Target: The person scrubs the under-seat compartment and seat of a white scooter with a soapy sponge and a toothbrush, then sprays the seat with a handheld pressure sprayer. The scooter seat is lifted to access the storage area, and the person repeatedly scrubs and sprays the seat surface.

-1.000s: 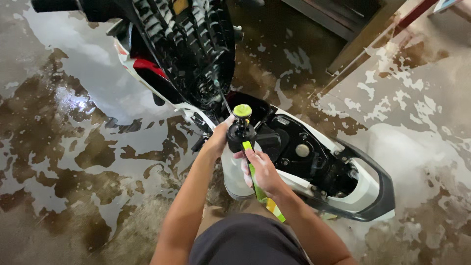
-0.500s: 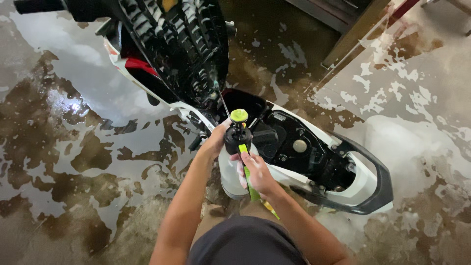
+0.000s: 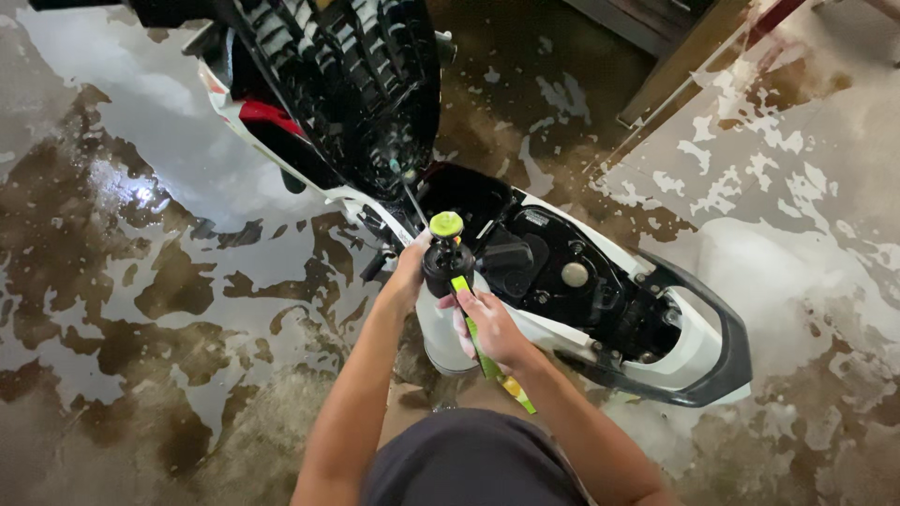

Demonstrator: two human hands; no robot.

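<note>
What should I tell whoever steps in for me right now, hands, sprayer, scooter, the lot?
Left hand: gripping the black head of the pump sprayer from the side.
Right hand: wrapped on the sprayer's green handle, bottle held upright against the scooter.
Scooter: seat lifted, open compartment facing up, white body panels wet.
Floor: wet, with patches of foam, thicker at the right.
Done: scooter and floor look already foamed or rinsed.
Left: can't tell how full the sprayer is or whether it is pressurised.
</note>
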